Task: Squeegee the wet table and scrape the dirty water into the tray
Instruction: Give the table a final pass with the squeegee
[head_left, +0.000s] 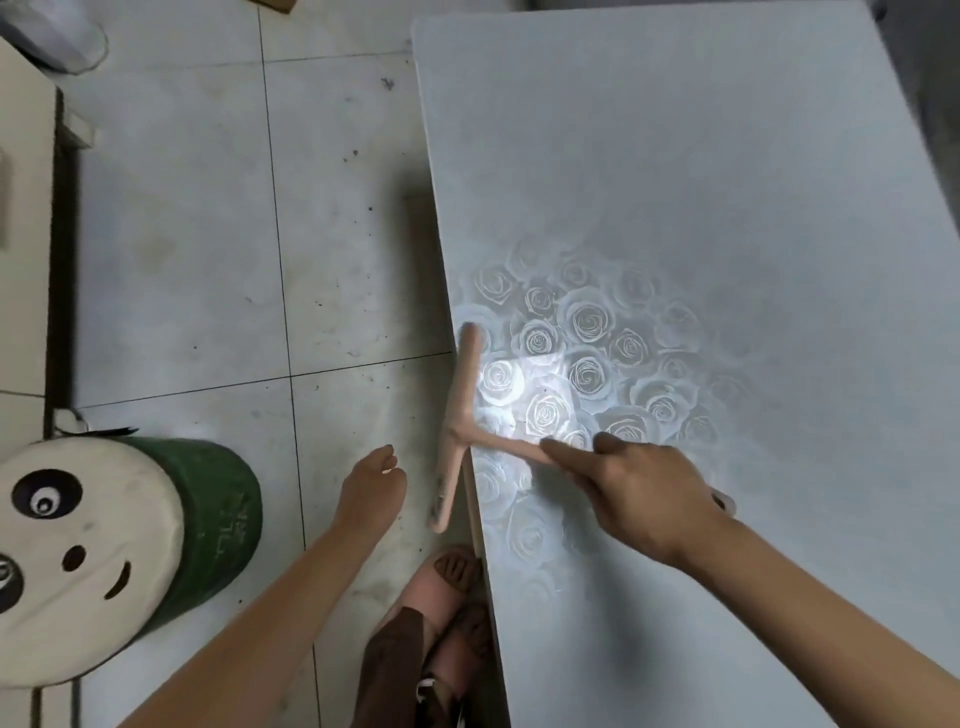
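Observation:
A pale grey table (701, 171) with a faint rose pattern fills the right side. My right hand (639, 493) grips the handle of a pink squeegee (460, 410). The squeegee's blade lies along the table's left edge, and its lower end sticks out past that edge. My left hand (371, 486) hangs over the floor just left of the blade with loosely curled fingers, holding nothing. A bright wet-looking glare sits on the table right beside the blade. No tray is visible.
A green stool with a panda-face cushion (98, 556) stands at the lower left on the tiled floor (208, 260). My feet in pink sandals (447, 597) are beside the table's near left corner. Pale furniture (26, 208) lines the left border.

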